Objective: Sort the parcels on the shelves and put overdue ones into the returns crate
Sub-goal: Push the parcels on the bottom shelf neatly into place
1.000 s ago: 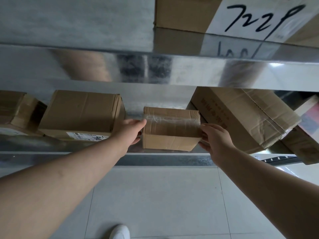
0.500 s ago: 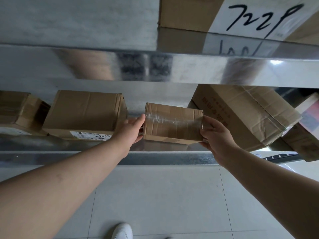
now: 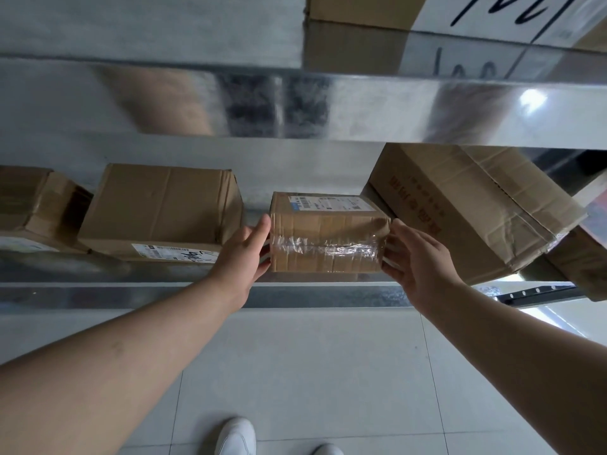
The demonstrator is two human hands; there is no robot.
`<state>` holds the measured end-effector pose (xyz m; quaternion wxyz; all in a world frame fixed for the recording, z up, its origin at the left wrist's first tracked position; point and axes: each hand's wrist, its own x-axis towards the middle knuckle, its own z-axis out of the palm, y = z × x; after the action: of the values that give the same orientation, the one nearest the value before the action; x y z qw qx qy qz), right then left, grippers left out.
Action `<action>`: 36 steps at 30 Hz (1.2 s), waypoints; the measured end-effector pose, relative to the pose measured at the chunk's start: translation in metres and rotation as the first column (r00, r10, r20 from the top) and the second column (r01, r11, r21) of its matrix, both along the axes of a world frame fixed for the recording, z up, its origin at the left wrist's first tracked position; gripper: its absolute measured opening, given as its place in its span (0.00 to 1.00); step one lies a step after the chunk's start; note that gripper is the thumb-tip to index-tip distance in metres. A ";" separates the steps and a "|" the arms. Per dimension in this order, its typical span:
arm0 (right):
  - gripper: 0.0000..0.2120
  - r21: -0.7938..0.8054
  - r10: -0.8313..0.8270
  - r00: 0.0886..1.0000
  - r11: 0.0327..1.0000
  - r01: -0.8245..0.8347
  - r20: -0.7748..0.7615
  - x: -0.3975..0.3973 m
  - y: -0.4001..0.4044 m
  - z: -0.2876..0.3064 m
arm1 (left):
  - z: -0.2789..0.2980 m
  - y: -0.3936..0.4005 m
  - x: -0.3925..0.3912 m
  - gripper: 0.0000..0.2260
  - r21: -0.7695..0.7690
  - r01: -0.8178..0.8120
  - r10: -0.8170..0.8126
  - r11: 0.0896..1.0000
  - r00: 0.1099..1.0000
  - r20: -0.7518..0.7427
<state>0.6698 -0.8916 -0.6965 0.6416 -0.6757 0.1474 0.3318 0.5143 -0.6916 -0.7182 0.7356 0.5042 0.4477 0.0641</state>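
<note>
— Two hands are on one small box (image 3: 326,239). See it?

— Yes. Where is it?

— In the middle of the lower shelf (image 3: 197,295), near the front edge. It has shiny tape round it and a white label on top.

— How do the hands hold it?

— The left hand (image 3: 244,249) presses on the left end. Its thumb is on top and its fingers curl round the side. The right hand (image 3: 418,257) is on the right end, with its fingers bent round that side.

— What is next to it?

— A bigger box (image 3: 164,208) sits just to the left, with a white label on its near side. A big tilted box (image 3: 466,208) leans on the right. One more box (image 3: 29,205) is far left.

— And up high?

— A box with black writing (image 3: 361,11) sits on the upper shelf (image 3: 361,110). White shoes (image 3: 236,436) stand on the floor.
</note>
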 end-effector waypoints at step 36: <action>0.07 -0.164 0.253 0.965 0.951 -0.262 -0.070 0.017 0.040 0.010 | 0.014 0.009 0.045 0.22 0.159 0.193 -0.153 0.968 0.960 -0.234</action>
<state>0.6870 -0.8518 -0.6865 0.5285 -0.7335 0.1016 0.4151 0.5591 -0.6828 -0.7043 0.6356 0.6101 0.4728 -0.0165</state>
